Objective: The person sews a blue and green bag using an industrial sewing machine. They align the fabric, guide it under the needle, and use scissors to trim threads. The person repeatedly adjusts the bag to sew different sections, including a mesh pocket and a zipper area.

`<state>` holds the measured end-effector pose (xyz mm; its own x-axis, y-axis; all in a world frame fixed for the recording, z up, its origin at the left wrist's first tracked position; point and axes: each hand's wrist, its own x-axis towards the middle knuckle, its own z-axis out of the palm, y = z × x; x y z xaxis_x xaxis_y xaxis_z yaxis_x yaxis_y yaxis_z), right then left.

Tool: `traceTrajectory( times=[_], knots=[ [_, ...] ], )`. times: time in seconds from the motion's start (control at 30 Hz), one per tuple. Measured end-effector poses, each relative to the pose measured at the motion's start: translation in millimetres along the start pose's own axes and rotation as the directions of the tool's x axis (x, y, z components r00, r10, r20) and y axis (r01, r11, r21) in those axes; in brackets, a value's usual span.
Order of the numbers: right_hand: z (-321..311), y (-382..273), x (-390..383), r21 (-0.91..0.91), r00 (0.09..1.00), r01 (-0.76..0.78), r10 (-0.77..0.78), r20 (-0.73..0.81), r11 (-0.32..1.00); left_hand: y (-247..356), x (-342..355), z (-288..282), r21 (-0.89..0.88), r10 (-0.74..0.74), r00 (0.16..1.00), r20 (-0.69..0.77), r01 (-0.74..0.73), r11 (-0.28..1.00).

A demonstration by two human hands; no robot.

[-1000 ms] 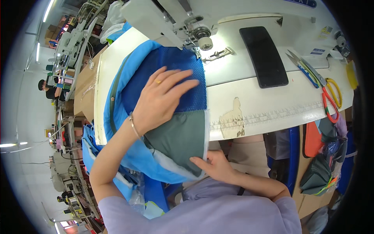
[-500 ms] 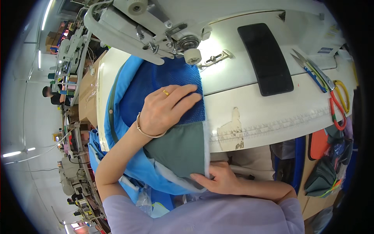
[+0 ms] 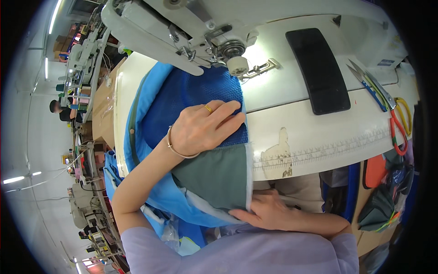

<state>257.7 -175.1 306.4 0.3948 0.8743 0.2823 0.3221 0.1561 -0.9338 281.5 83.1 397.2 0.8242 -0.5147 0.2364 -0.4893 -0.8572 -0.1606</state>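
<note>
A sewing piece lies across the table, joining blue mesh (image 3: pixel 182 89), a grey-green fabric panel (image 3: pixel 214 176) and a light blue fabric border (image 3: pixel 159 192). A pale strip edges its right side. My left hand (image 3: pixel 200 128), with a ring and a bracelet, rests open on the mesh just above the green panel, its fingers loosely bent. At the near right corner, my right hand (image 3: pixel 269 210) is closed on the panel's edge, thumb on top and fingers partly hidden beneath. The mesh's far end reaches under the sewing machine head (image 3: pixel 223 50); the needle is not clearly visible.
Right of the machine head lies a black phone-like slab (image 3: pixel 318 71). Scissors (image 3: pixel 388 100) with red and yellow handles lie at the far right. A printed ruler (image 3: pixel 328 150) runs along the table's front. Beyond the left side are a cardboard box (image 3: pixel 104 109) and a person (image 3: pixel 64 109).
The view has shifted slightly, so the machine, fabric and hands appear a little further right. Both hands keep nearly the same places on the fabric.
</note>
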Motion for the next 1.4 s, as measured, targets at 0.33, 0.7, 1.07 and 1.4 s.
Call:
traceTrajectory(
  times=[0.33, 0.7, 1.07, 1.4],
  knots=[
    [-104.4, -7.3, 76.2, -0.709, 0.952, 0.286, -0.272, 0.138, 0.645, 14.4, -12.9, 6.2, -0.189, -0.313, 0.93, -0.193, 0.278, 0.942],
    [-107.0, 9.9, 119.0, -0.564, 0.866, 0.495, -0.317, 0.387, 0.661, 21.1, 6.7, -3.8, -0.491, -0.707, 0.615, 0.349, 0.763, 0.421],
    [-113.5, 24.9, 134.5, -0.636, 0.716, 0.676, -0.534, 0.45, 0.371, 21.4, -7.1, 2.3, -0.683, -0.701, 0.551, 0.452, 0.72, 0.126],
    [-111.0, 28.3, 139.2, -0.577, 0.62, 0.76, -0.599, 0.506, 0.299, 16.8, -12.4, 12.5, -0.574, -0.632, 0.775, -0.027, 0.506, 0.644]
  ],
)
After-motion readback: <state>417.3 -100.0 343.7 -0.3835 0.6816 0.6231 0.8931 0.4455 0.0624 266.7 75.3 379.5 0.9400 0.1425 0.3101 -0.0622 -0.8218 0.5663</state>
